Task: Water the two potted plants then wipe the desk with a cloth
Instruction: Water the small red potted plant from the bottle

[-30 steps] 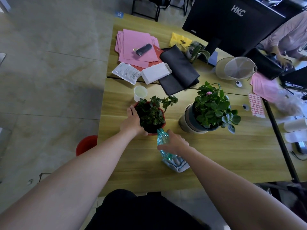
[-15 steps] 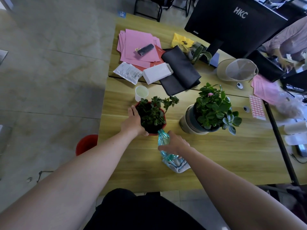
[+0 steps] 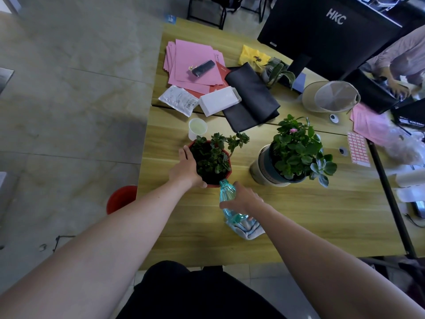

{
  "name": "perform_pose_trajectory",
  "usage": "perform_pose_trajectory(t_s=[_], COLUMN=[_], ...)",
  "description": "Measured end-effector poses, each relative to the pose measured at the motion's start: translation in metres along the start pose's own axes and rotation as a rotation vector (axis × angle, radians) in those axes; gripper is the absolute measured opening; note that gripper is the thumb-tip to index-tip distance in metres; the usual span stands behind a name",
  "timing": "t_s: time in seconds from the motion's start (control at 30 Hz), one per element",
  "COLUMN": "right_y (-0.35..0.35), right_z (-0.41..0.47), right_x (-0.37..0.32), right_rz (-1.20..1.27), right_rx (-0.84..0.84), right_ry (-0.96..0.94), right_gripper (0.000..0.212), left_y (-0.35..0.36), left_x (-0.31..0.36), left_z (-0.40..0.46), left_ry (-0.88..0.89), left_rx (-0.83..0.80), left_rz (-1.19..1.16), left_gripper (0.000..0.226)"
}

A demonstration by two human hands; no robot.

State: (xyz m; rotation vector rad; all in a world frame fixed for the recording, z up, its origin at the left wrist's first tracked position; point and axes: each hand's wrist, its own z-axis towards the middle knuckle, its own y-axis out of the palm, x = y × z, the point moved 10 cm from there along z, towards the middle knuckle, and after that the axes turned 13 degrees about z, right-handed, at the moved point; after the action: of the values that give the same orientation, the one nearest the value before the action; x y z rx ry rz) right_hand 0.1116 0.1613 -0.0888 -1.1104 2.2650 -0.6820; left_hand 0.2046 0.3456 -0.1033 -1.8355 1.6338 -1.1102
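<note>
left hand [image 3: 186,170]: wrapped on red pot [image 3: 226,180], its 9 o'clock side
right hand [image 3: 245,199]: gripping water bottle [image 3: 227,194], tilted, mouth at pot's 5 o'clock rim
cloth [image 3: 247,229]: on bench [image 3: 299,222], beneath bottle

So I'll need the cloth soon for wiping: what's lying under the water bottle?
A folded light blue cloth lies on the desk below the tilted bottle held by the right hand. Its far part is covered by the bottle and hand.
</note>
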Motion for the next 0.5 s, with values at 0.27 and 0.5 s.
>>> perform_pose_trajectory(t_s=[0.27, 0.5], right_y=[0.0007, 0.0011], right_z=[0.0008, 0.0017], right_x=[0.0003, -0.0008], right_rz=[-0.003, -0.013], right_rx=[-0.01, -0.019], right_ry=[0.002, 0.005], right_gripper=[0.075, 0.076], left_y=[0.0001, 0.0004], left_x=[-0.0003, -0.0005], left_z=[-0.0001, 0.0004], left_ry=[0.0, -0.004], left_rx=[0.004, 0.003], left_rz=[-0.001, -0.003], left_gripper=[0.146, 0.146])
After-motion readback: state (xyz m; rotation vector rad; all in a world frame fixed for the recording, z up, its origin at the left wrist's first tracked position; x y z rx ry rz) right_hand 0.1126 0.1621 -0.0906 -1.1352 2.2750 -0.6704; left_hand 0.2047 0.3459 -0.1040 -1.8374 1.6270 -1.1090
